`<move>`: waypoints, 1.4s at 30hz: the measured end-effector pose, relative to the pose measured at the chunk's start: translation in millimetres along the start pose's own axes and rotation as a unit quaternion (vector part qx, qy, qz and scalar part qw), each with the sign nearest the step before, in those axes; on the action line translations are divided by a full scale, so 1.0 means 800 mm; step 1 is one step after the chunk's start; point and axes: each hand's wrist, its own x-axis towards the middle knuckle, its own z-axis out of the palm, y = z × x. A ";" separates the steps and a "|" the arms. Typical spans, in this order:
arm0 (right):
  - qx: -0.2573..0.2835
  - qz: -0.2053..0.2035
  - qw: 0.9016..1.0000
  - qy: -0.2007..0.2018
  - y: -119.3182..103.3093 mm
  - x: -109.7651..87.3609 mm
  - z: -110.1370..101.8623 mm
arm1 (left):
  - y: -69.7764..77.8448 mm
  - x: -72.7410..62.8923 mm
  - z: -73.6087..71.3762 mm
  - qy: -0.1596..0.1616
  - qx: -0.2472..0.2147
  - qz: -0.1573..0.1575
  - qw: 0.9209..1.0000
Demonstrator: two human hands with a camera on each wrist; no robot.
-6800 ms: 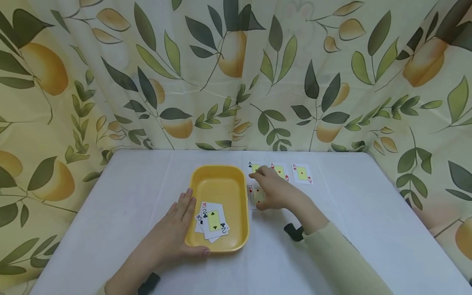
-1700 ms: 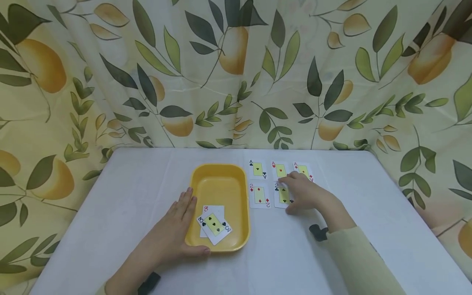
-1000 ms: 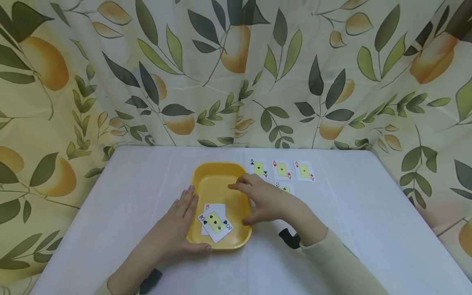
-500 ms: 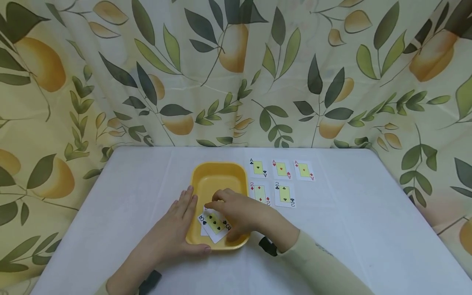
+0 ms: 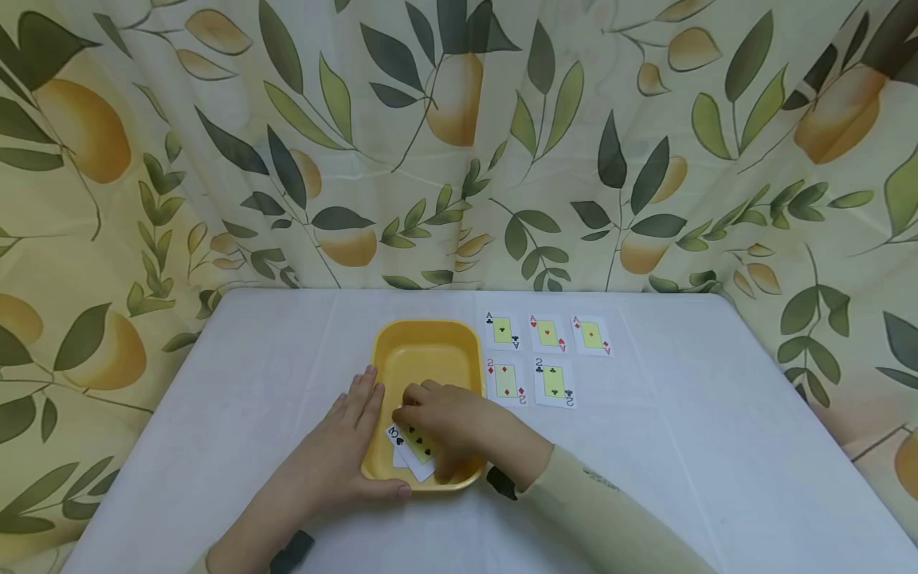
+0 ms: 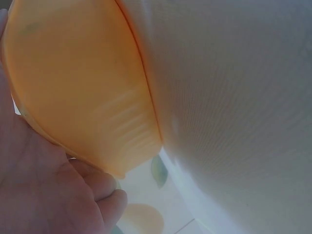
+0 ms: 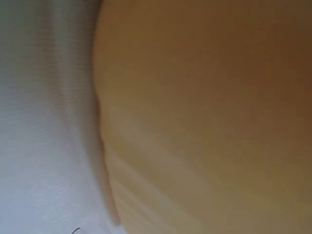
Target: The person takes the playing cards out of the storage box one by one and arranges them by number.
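My left hand lies along the near-left side of a yellow tray, fingers straight on its rim and thumb at the front edge. In the left wrist view the fingers touch the tray's outer wall. Inside the tray, my right hand has curled fingers and thumb over a playing card with black spades, pinching it around its right part. Another card lies mostly hidden beneath it. The right wrist view is filled by the tray's wall; the hand itself is hidden there.
Right of the tray, two rows of cards lie face up on the white table: an ace of clubs, ace of hearts and ace of diamonds behind a two of diamonds and two of clubs. A patterned curtain hangs behind.
The two of diamonds and then the two of clubs were laid down. My right hand moved left from the two of clubs into the tray and its fingers curled. My left hand stayed.
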 end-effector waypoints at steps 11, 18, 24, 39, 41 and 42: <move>-0.039 0.033 0.999 -0.016 -0.011 0.007 -0.004 | 0.000 0.000 0.000 -0.003 -0.001 0.001 1.000; -0.043 0.053 0.998 -0.017 -0.014 0.014 -0.002 | 0.000 0.000 -0.001 0.005 0.004 0.007 1.000; -0.008 0.049 0.999 -0.012 -0.009 0.017 0.000 | 0.000 0.000 0.000 0.001 0.002 0.005 1.000; 0.049 0.033 0.998 0.005 -0.008 -0.001 0.007 | 0.002 -0.001 -0.002 -0.002 0.009 0.003 1.000; 0.042 0.031 0.999 0.003 -0.008 -0.001 0.007 | 0.002 -0.002 -0.002 -0.002 0.008 0.002 1.000; 0.038 0.030 0.999 0.002 -0.009 -0.001 0.007 | 0.002 -0.002 -0.002 -0.001 0.007 0.002 1.000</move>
